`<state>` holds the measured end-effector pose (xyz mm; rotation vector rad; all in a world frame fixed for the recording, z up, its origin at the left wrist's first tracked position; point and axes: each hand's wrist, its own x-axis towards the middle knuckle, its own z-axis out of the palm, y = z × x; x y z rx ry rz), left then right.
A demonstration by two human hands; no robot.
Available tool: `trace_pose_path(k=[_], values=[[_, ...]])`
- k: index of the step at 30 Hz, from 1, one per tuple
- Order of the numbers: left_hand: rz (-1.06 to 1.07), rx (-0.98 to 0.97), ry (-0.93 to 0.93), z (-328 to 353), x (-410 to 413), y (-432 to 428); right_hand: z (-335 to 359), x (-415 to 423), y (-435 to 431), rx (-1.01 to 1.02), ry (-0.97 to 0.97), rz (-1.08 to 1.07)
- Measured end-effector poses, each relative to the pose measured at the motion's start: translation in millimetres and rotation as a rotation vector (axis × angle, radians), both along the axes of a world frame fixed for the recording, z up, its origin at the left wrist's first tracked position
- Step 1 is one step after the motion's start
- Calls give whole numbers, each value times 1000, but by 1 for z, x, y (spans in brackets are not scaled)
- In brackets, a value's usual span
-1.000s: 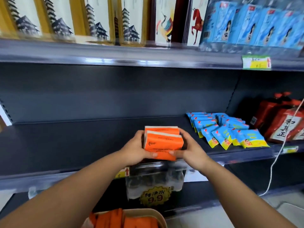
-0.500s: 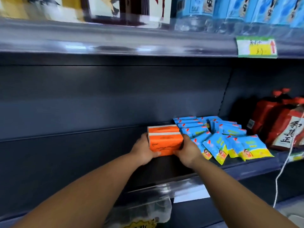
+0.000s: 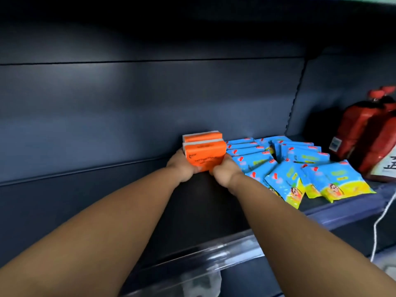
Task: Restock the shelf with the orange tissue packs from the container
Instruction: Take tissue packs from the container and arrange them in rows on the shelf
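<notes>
Two orange tissue packs [image 3: 203, 154] with white top strips stand one behind the other, deep on the dark shelf [image 3: 107, 202] close to its back wall. My left hand [image 3: 182, 168] grips their left side and my right hand [image 3: 225, 173] grips their right side, thumbs on the front face. The packs sit just left of a spread of blue packets. The container is out of view.
Several blue and yellow packets [image 3: 300, 172] fan out to the right of the orange packs. Red wrapped bottles [image 3: 368, 136] stand at the far right beyond a shelf divider. A white cord [image 3: 381, 221] hangs at the right edge. The shelf's clear front rail [image 3: 214, 256] runs below my arms.
Both hands have carried the two orange packs further back into the shelf, up against the back wall. My view has moved closer and lower, so the upper shelf and the container have left the frame.
</notes>
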<state>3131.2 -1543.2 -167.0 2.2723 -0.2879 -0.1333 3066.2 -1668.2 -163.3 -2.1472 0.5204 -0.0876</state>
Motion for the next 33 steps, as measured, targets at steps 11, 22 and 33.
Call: trace_pose_path(k=[11, 22, 33], values=[[156, 367, 56, -9, 18, -20, -7, 30, 6, -42, -18, -150], [194, 486, 44, -7, 6, -23, -6, 30, 25, 85, -42, -135], [92, 486, -62, 13, -20, 18, -1, 1, 19, 64, -115, -47]])
